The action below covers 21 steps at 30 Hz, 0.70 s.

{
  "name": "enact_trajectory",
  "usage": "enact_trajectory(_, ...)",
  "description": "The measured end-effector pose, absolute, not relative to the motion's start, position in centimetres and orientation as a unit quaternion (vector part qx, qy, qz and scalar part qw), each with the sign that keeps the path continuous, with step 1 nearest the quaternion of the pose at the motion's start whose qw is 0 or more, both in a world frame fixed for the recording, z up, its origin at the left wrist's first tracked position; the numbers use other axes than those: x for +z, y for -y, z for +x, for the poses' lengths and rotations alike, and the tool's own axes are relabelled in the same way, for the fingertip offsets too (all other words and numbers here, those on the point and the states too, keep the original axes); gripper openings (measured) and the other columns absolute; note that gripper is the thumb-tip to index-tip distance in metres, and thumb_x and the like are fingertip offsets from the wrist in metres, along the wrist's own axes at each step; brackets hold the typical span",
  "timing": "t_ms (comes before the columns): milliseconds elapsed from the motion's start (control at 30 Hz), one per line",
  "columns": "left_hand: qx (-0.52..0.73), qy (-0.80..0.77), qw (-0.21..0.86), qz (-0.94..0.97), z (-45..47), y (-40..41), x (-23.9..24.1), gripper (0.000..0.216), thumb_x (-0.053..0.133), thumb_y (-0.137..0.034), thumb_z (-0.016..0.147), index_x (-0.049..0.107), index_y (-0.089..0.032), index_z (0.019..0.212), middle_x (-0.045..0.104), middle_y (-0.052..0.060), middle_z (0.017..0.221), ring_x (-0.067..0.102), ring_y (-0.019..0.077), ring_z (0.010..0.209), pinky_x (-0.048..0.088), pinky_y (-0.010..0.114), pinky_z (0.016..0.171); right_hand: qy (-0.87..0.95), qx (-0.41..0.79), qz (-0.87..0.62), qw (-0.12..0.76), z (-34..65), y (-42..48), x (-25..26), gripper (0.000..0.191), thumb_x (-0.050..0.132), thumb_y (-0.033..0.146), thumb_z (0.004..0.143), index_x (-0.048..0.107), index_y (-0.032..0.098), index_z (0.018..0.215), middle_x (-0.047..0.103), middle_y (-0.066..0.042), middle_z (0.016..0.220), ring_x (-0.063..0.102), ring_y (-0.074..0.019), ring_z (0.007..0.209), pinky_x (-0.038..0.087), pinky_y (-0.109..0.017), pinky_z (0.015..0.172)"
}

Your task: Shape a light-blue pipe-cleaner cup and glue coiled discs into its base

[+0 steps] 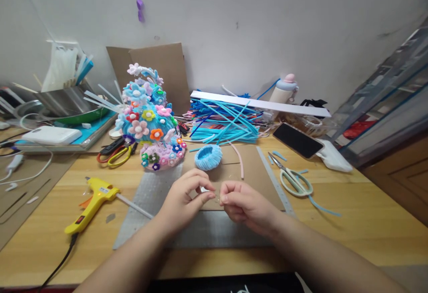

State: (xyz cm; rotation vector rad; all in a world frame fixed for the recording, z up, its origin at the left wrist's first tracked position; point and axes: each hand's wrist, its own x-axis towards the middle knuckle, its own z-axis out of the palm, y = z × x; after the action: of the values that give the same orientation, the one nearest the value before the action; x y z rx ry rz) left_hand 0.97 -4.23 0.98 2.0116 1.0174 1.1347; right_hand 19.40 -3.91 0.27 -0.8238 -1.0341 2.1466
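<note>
My left hand (189,197) is curled, thumb and index tips close together, with a small whitish bit showing between the fingers. What it is I cannot make out. Just to its right, my right hand (245,204) is pinched closed; anything in its fingertips is too small to name. The two hands are nearly touching above a cardboard sheet (264,177) on a grey mat (143,208). Beyond them sits a round, hollow light-blue ring of fuzzy pipe cleaner (207,157). A pink pipe cleaner strip (238,159) lies on the cardboard.
A yellow glue gun (95,201) lies left with its cord. Behind it are pliers (117,154) and a flower-covered fuzzy craft piece (147,119). Blue pipe cleaners (224,121) are piled at the back. Scissors (294,181) and a phone (297,140) lie right.
</note>
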Motion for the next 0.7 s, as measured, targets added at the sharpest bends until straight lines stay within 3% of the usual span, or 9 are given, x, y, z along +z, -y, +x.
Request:
enact_trajectory(500,0.432,-0.384,0.254,0.775,1.04,4.77,0.43,0.011,0.057,-0.017,0.085,0.062,-0.018,0.075,0.062,0.004,0.077,0.059,0.0135,0.073,0.045,0.023,0.067,0.386,0.826,-0.294,0.288,19.43,3.82,0.07,0.020,0.069,0.027,0.070,0.052,0.017,0.067,0.028,0.013,0.041,0.014,-0.0020,0.037,0.008,-0.016,0.036)
enact_trajectory(700,0.458,-0.399,0.320,0.727,1.21,4.65,0.55,0.010,0.060,-0.021,0.083,0.063,-0.017,0.074,0.061,0.003,0.076,0.057,0.0153,0.075,0.044,0.027,0.071,0.462,0.763,-0.292,0.345,19.28,3.88,-0.36,0.018,0.064,0.030,0.078,0.055,0.016,0.072,0.044,0.009,0.041,0.027,-0.0027,0.034,0.018,-0.017,0.036)
